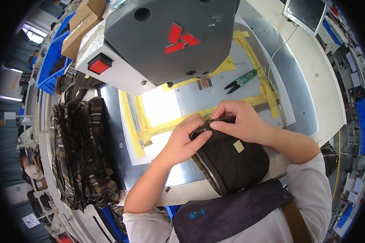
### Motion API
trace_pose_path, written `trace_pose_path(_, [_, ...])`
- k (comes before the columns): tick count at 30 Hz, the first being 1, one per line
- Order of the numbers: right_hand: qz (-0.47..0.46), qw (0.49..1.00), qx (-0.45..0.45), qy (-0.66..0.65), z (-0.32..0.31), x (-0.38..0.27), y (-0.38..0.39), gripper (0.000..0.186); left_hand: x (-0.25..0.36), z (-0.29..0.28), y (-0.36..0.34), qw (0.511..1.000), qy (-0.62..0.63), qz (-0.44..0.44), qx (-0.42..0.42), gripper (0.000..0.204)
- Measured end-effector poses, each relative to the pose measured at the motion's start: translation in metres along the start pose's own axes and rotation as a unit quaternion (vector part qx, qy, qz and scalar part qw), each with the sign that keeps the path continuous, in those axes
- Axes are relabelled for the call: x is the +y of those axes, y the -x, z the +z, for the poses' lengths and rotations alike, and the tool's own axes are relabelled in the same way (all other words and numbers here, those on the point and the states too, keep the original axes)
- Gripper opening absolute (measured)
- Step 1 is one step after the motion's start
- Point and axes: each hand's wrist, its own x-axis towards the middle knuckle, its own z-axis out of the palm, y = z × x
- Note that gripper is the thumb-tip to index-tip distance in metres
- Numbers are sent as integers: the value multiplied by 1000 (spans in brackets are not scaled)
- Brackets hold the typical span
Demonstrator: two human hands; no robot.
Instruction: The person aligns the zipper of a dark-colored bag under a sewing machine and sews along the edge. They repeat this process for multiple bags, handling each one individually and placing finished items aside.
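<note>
Both my hands pinch the upper edge of a dark fabric pouch (247,166) at the near side of the sewing machine's bed. My left hand (182,139) grips the zippered corner, thumb on top. My right hand (237,121) holds the same edge a little to the right, thumb and fingers pressed together. A metal zipper (207,164) curves down the pouch's left side. On its front is a small pale yellow tag (238,146). The fingers hide part of the top edge.
A grey sewing machine head (170,40) looms above the yellow-taped bed. Green-handled thread snips (241,81) lie beyond my right hand. Stacked plaid fabric pieces (83,150) lie at left, with a blue bin (50,83) behind. A screen (306,14) stands at far right.
</note>
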Motion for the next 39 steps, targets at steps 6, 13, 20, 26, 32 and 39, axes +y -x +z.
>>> trace_pose_path(6, [-4,991,-79,-105,-26,-15,23,52,5,-2,7,995,17,90,33,13])
trace_pose_path(13, [105,987,17,117,-51,-27,103,38,-2,15,7,973,74,173,136,32])
trace_pose_path(20, [13,892,451,1,-197,-44,190,43,-7,18,6,988,141,20,61,31])
trace_pose_path(26, [284,718,451,448,-316,30,205,45,-6,26,4,994,106,-20,28,23])
trace_pose_path(32, [-49,754,363,545,-215,29,107,33,-1,25,4,998,38,-19,36,20])
trace_pose_path(39, [-268,720,125,627,-99,25,-3,31,14,21,8,990,-128,66,4,18])
